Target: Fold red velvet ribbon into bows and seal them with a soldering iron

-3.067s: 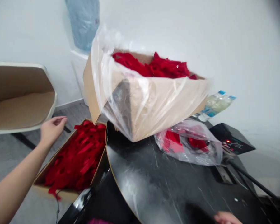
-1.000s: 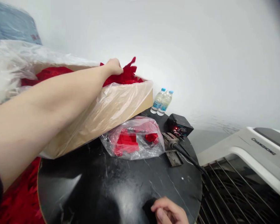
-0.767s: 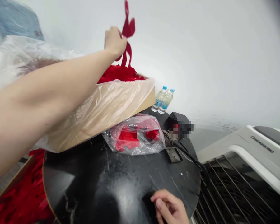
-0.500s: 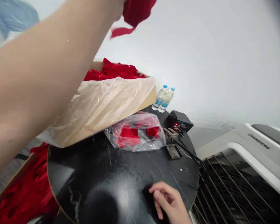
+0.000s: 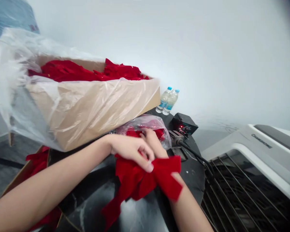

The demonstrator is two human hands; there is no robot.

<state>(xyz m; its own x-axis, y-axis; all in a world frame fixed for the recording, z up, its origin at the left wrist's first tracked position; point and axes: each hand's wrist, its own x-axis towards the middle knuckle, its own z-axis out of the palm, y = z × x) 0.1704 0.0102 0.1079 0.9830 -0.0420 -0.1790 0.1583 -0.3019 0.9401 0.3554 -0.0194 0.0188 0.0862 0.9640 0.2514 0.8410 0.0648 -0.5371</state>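
Note:
My left hand [image 5: 135,150] is closed on a red velvety bow [image 5: 140,180] with hanging tails, held above the round black table [image 5: 87,193]. The bow partly covers my right forearm. Further back, my right hand [image 5: 152,139] reaches into the clear plastic bag [image 5: 168,137], which has red pieces [image 5: 132,132] inside. Its fingers are bent and mostly hidden, so what they touch cannot be made out.
A plastic-lined cardboard box [image 5: 87,112] of red fabric stands at the back left. Two water bottles [image 5: 170,102], a black control box [image 5: 185,124] and a cable lie to the right. A white heater [image 5: 246,141] stands beside the table. More red fabric lies lower left.
My left arm has come down from the upper view, bringing the red bow over the table. My right hand has moved from the table's front up into the clear bag.

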